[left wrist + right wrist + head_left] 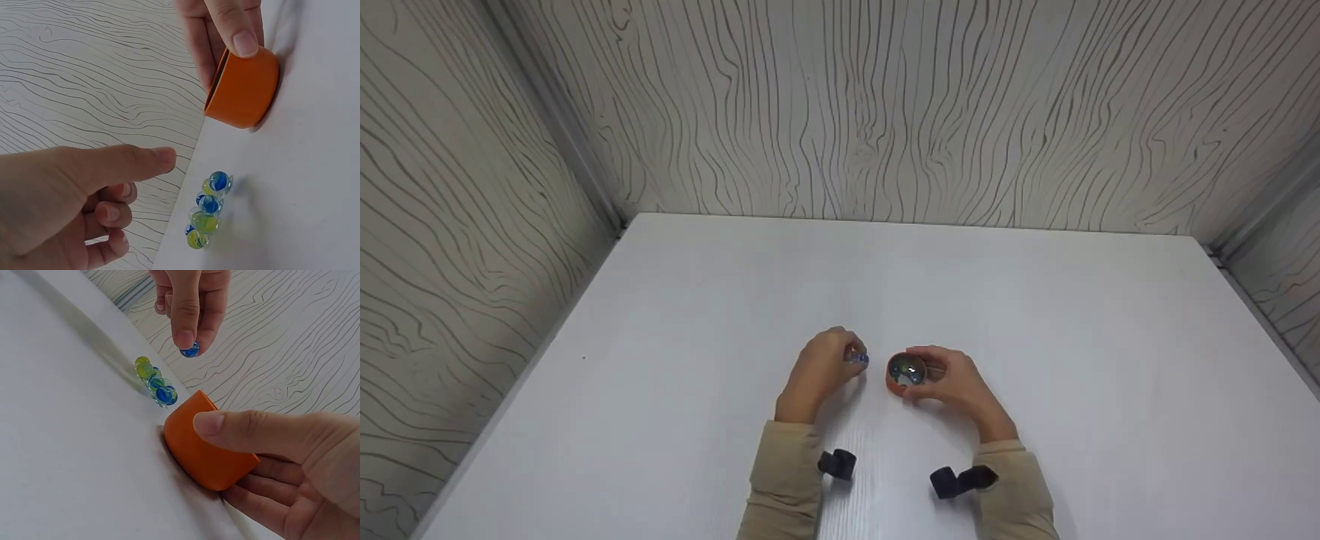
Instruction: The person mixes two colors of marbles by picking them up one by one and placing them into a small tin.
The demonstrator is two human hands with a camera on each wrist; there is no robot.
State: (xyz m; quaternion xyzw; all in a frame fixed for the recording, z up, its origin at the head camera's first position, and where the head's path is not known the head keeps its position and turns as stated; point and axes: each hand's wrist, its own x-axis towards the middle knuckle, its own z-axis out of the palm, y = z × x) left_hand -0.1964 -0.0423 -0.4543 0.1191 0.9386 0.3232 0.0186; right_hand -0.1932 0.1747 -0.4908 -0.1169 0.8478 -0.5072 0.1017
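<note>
My left hand (819, 369) is above the white table, left of a small orange cup (205, 444). In the right wrist view its thumb and finger pinch a blue glass marble (190, 350), which the left wrist view does not show. Beneath that hand, several clear marbles (209, 203) with blue and yellow-green swirls lie close together on the table. My right hand (960, 384) grips the cup, thumb on the near side and fingers round the far side. The cup stands on the table with its mouth up. Its inside looks dark and glossy from above; what it holds is unclear.
The white table (682, 300) spreads out around both hands. Wood-grain patterned panels (870, 112) rise behind it and at the sides. A dark wrist mount (840, 463) juts from each tan sleeve (784, 472).
</note>
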